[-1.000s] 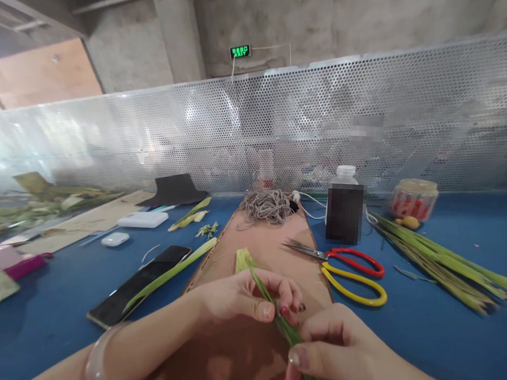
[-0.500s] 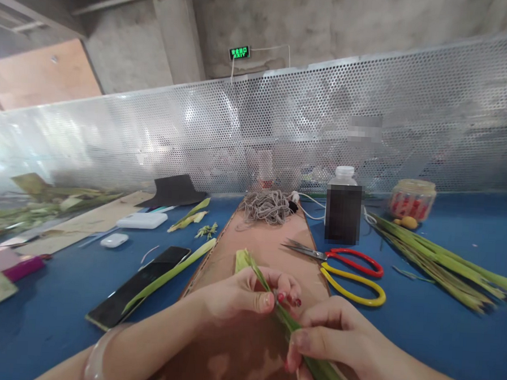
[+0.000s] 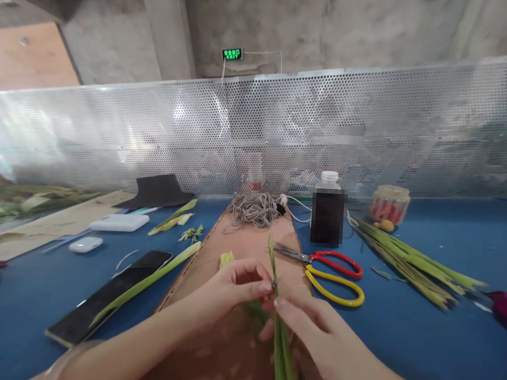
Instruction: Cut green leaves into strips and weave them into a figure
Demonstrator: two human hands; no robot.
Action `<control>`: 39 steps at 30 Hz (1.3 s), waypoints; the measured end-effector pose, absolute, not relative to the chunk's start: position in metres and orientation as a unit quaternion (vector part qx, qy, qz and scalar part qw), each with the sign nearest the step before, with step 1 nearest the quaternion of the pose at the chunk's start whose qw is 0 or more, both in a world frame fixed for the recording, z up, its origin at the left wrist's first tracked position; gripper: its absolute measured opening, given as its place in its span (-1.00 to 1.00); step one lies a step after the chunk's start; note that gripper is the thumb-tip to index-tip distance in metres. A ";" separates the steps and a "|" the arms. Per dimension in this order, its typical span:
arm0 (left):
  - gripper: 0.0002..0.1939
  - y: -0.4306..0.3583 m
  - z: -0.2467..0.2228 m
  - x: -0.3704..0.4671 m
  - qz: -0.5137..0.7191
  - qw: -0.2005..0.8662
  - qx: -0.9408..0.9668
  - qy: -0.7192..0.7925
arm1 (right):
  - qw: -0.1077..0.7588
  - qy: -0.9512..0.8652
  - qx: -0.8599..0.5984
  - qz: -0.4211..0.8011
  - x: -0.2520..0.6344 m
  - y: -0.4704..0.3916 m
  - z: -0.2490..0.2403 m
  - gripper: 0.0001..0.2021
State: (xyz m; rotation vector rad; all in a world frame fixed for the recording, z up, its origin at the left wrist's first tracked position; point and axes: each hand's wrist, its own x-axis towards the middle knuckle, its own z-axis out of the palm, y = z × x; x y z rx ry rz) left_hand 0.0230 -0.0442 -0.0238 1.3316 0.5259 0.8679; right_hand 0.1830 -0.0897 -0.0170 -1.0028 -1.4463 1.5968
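Both hands meet over the brown cardboard strip (image 3: 259, 235). My left hand (image 3: 244, 283) pinches the green leaf bundle (image 3: 282, 350) near its narrow upper part, where a small tie seems to wrap round it. Just below, the fingers of my right hand (image 3: 310, 323) are closed on the same bundle, which hangs down toward the bottom edge. A thin leaf tip stands up above the fingers. A pale yellow-green leaf piece (image 3: 226, 260) lies behind my left hand. Scissors (image 3: 336, 279) with one red and one yellow handle rest right of the hands, blades on the cardboard.
Grey cord (image 3: 255, 209) lies in a heap at the cardboard's far end. A bottle (image 3: 327, 216), a jar (image 3: 389, 205) and long green stalks (image 3: 411, 260) are at the right. Leftward are a phone (image 3: 112, 296) with a leaf across it, white cases and a black sheet (image 3: 157, 190).
The bundle has turned more upright, and my right hand has moved up and left, closer to my left hand. The camera view has shifted to the right.
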 end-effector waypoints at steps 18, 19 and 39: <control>-0.90 -0.051 -0.024 0.025 0.366 0.533 0.691 0.323 | 0.301 -0.863 -0.404 0.035 0.208 -0.069 -0.014 -0.83; -0.90 -0.052 -0.023 0.025 0.362 0.527 0.697 0.325 | 0.299 -0.868 -0.396 0.004 0.209 -0.069 -0.013 -0.84; -0.89 -0.064 -0.010 0.028 0.291 0.409 0.786 0.361 | 0.233 -0.904 -0.315 -0.172 0.211 -0.070 -0.010 -0.79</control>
